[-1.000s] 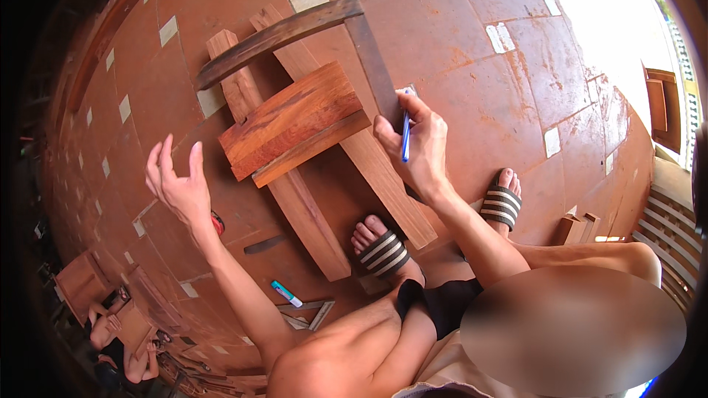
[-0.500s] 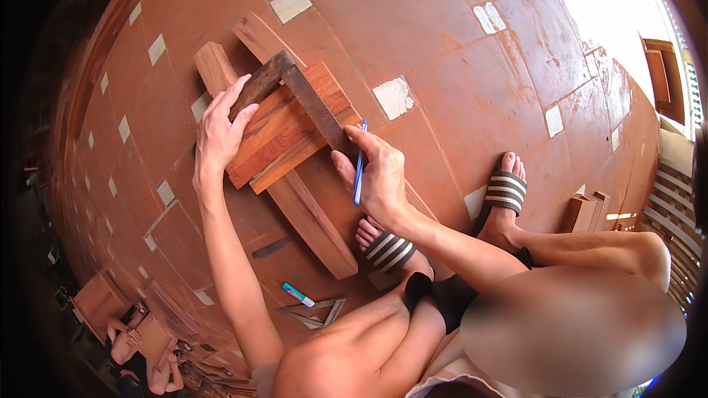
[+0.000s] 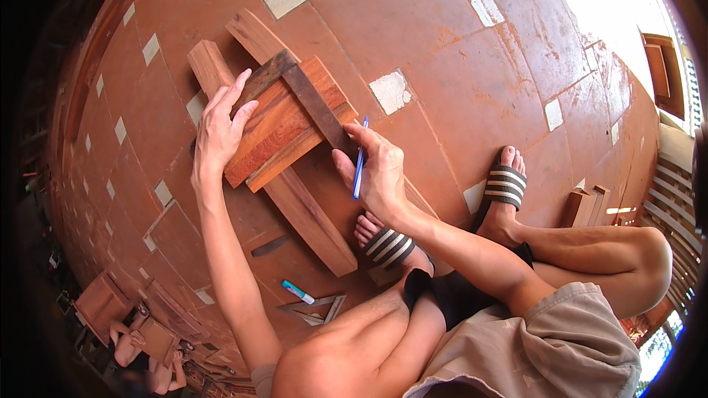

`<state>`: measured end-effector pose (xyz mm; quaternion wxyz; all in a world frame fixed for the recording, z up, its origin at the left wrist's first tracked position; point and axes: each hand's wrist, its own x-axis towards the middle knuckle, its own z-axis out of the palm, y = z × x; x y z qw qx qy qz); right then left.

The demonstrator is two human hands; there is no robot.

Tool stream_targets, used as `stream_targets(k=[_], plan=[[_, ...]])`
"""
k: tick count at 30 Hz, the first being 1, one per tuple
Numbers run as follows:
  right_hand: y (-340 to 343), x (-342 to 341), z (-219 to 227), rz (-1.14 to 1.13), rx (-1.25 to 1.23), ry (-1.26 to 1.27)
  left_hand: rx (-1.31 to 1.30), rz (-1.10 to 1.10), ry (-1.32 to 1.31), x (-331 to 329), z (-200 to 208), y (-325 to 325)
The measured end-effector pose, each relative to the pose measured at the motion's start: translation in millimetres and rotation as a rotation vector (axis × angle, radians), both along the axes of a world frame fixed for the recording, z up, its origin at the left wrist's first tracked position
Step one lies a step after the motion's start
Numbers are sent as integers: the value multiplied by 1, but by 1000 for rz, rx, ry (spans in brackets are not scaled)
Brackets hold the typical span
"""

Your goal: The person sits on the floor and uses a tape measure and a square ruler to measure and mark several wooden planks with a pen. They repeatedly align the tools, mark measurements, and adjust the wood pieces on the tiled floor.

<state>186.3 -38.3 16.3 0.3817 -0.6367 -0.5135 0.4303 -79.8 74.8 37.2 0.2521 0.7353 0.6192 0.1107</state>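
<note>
Since before, left hand point(image 3: 217, 133) slid down, fingers spread flat on the reddish grainy wood block point(image 3: 284, 129); right hand point(image 3: 376, 169) pinches a blue pen point(image 3: 359, 158) beside the dark L-shaped try square point(image 3: 306, 96).

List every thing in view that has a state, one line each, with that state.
left hand: flat, fingers spread, pressing on the square and board
right hand: holding the blue pen, also touching the square's arm
blue pen: gripped, upright
carpenter's square: lying on the board
reddish board: lying across two long planks
long planks: flat on the tiled floor
marker: lying on the floor, untouched
</note>
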Motion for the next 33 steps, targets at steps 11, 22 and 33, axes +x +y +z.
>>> stream_targets(k=[11, 22, 33], plan=[[0, 0, -2, -12, -26, -7, 25, -7, -9, -2, -3, -2], [-1, -1, -4, -15, -4, -2, 69, -41, -25, -5, -7, -1], [-1, 1, -1, -9, -87, 20, 90, -20, -46, -1, -7, -1]])
